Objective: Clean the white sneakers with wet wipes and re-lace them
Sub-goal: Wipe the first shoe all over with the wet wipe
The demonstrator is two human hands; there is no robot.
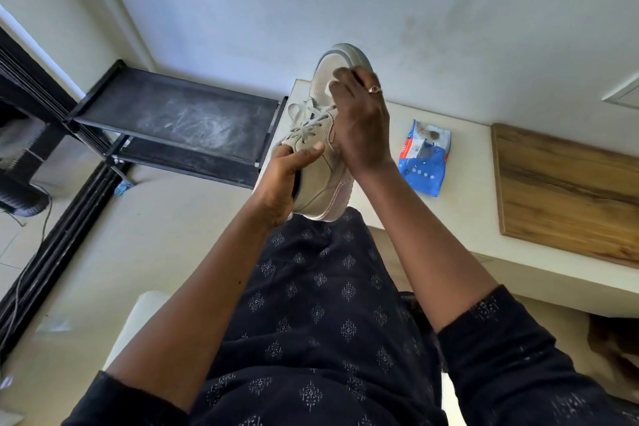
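A white laced sneaker [323, 180] is held up in front of me above the table's left end, toe pointing away. My left hand [281, 180] grips its heel and collar, thumb lying over the side of the upper. My right hand [359, 121] lies over the laces and toe area, fingers curled on a white wet wipe [328, 88] pressed against the toe. A ring shows on one finger. A blue wet-wipe pack [423, 157] lies on the table to the right of the shoe. The second sneaker is not in view.
A cream table [460, 214] runs to the right with a wooden board [567, 194] on it. A black shelf rack [179, 124] stands to the left against the wall. Cables and black frames line the floor at far left.
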